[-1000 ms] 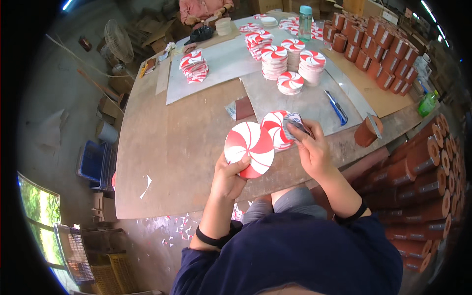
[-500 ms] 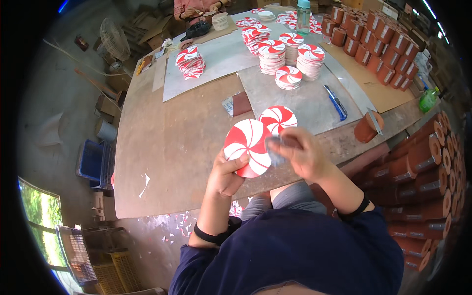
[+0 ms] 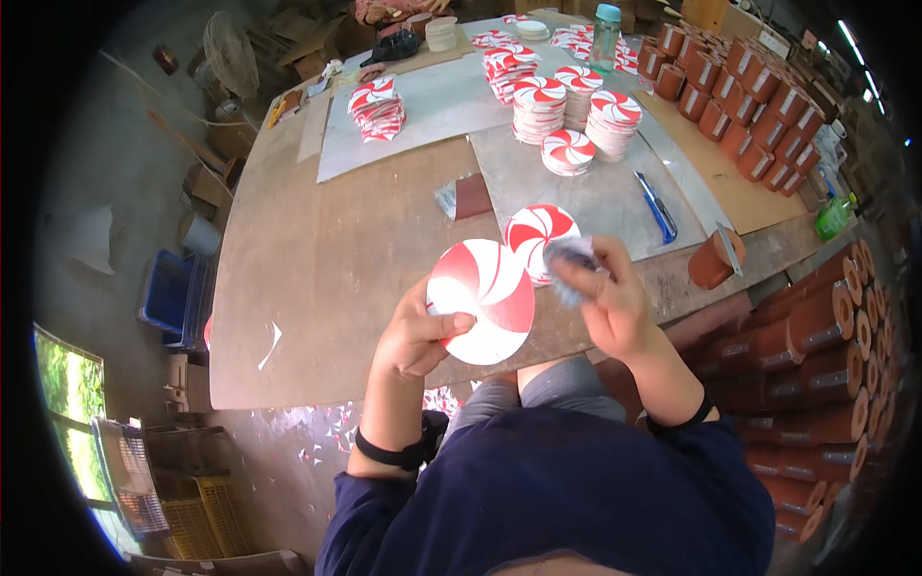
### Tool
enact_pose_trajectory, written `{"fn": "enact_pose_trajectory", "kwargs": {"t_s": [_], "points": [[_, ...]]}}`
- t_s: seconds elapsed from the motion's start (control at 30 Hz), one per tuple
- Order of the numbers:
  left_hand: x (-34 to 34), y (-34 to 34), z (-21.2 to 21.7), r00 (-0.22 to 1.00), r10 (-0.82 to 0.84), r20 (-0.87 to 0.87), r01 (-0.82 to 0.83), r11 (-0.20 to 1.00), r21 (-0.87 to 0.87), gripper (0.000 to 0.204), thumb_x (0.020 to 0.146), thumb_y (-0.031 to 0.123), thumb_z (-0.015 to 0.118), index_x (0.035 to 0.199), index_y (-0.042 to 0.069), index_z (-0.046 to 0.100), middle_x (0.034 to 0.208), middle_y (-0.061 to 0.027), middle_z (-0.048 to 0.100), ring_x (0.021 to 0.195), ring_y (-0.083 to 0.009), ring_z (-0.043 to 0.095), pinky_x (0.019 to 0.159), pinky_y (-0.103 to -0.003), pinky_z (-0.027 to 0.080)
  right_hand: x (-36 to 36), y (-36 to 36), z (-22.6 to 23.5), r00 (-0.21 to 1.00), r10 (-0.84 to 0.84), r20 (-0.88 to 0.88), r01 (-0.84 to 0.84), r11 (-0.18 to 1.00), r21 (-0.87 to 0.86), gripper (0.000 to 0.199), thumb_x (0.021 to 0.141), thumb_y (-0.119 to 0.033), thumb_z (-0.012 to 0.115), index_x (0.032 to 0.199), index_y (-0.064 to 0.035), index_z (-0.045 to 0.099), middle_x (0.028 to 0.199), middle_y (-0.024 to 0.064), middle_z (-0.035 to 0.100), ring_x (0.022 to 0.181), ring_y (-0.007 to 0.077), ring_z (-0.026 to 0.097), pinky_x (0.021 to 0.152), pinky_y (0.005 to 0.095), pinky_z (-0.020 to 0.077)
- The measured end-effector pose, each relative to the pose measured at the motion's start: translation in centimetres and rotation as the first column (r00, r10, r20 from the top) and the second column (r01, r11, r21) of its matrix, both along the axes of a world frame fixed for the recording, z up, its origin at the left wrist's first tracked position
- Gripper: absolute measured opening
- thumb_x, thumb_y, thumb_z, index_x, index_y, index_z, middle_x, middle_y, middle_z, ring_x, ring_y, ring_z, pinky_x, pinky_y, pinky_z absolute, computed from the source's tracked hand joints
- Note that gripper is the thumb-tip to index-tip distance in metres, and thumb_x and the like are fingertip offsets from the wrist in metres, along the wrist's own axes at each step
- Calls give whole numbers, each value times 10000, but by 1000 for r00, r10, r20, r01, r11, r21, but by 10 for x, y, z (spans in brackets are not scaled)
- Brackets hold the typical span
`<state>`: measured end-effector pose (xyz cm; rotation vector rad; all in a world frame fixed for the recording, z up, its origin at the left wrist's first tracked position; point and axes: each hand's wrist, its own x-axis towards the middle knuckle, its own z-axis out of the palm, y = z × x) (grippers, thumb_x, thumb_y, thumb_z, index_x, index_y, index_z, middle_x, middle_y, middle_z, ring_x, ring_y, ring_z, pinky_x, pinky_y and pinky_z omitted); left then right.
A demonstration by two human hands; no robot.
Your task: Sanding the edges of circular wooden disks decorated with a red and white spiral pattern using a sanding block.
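Note:
My left hand point(image 3: 413, 334) grips a round disc point(image 3: 485, 300) with a red and white swirl, thumb on its face and fingers behind. The disc is tilted up above the near table edge. In my right hand point(image 3: 619, 305), just right of the disc, is a small crumpled grey piece point(image 3: 567, 269); motion blurs it, and I cannot tell whether it is cloth or abrasive paper. Partly behind both hands, another swirl disc point(image 3: 538, 230) lies on the table. A brown sheet of sandpaper point(image 3: 472, 197) with a printed pale back rests just beyond.
Stacked swirl discs point(image 3: 540, 110) stand farther back, with a blue utility knife point(image 3: 657, 206) to their right. A brown cylinder point(image 3: 713, 261) with a flat metal piece sits near the right edge. Several brown cylinders point(image 3: 768, 125) are piled beyond. Another person's hands point(image 3: 394, 12) show at the far side.
My left hand and its disc have shifted slightly left and down, with light glaring on the disc face. My right hand has moved a little right, away from the disc's edge, still holding the grey piece.

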<state>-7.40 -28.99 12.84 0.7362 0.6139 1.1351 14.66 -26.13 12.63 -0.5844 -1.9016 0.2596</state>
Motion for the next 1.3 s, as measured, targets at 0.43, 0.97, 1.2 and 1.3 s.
{"fn": "enact_pose_trajectory", "kwargs": {"t_s": [0.43,0.97,1.2,1.3], "points": [[-7,0,3,993,-59,-105,62,998,22,586,577,-53,658,1116,-75,427,1020,-122,544,932,-202,535,837,-309,401,-2,-2,-7,984,152,95,-152,988,-8,420,661,128,485,1017,-73,578,892,107,482,753,252,534,664,281,445],[-11,0,6,979,-128,-161,139,988,61,598,553,-48,667,1107,-77,445,985,-111,561,898,-180,544,814,-300,412,-3,-5,-14,957,-7,-290,-135,874,-467,270,807,13,470,1074,0,505,929,107,494,745,145,500,644,267,425],[12,8,8,988,18,-154,-14,999,31,462,671,-9,616,1094,-58,435,978,-125,559,864,-189,566,770,-301,455,-29,-8,-1,748,-47,-662,-566,475,-674,336,750,-51,602,1056,-17,468,893,23,547,800,81,520,679,223,431],[24,7,-14,984,158,80,-154,987,-51,352,760,48,562,1081,-4,426,989,-119,548,862,-192,573,732,-327,490,-44,-5,-1,686,-172,-707,-490,610,-623,339,760,-46,590,1066,-1,451,918,36,539,828,79,513,702,221,431]]}}
